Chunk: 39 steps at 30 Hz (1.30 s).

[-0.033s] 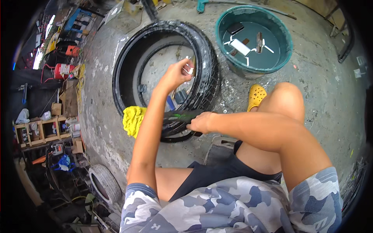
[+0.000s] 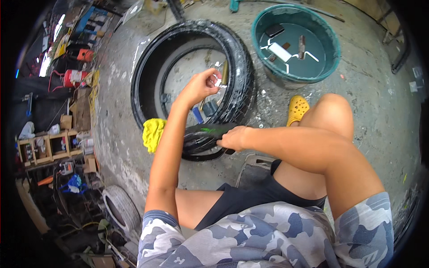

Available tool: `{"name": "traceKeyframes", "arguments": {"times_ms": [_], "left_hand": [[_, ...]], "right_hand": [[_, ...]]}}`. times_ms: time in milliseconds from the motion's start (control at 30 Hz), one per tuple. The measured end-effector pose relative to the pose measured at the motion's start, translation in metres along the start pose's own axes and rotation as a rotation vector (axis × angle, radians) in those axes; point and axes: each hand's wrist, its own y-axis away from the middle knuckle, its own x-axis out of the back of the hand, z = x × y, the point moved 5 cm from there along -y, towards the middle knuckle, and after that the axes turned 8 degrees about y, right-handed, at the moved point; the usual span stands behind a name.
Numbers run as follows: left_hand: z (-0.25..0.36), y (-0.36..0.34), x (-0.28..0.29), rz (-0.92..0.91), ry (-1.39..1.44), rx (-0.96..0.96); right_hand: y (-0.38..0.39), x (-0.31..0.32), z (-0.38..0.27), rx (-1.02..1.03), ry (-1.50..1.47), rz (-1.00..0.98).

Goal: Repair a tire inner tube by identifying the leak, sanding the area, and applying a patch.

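Right hand is clamped round a dark tool; left hand, curled, grip unclear, hangs over the tyre lying on the floor. Heavy, stiff, slick (wet, I'd guess): best held by its inner edge.

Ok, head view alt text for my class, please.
A person's right hand holds a dark, green-marked object at the near side of a tyre; the left hand, fingers curled, is above its opening. A teal bucket stands upper right.
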Motion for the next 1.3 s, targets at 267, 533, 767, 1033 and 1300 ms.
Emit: {"name": "traceKeyframes", "arguments": {"times_ms": [267, 533, 767, 1033, 1300], "left_hand": [[-0.002, 0.121, 0.041, -0.189, -0.089, 0.280], [-0.003, 0.154, 0.032, -0.152, -0.140, 0.193], [0.013, 0.161, 0.015, -0.058, -0.260, 0.040], [0.002, 0.177, 0.010, 0.270, -0.192, 0.103], [0.008, 0.172, 0.005, 0.282, -0.269, 0.038]], "right_hand": [[-0.004, -0.002, 0.000, 0.038, 0.029, -0.002], [-0.008, -0.011, 0.002, 0.034, 0.056, -0.016], [-0.007, -0.010, 0.002, 0.029, 0.043, -0.012], [-0.009, -0.009, 0.000, 0.040, 0.060, 0.008], [-0.008, -0.007, 0.001, 0.019, 0.034, 0.004]]}}
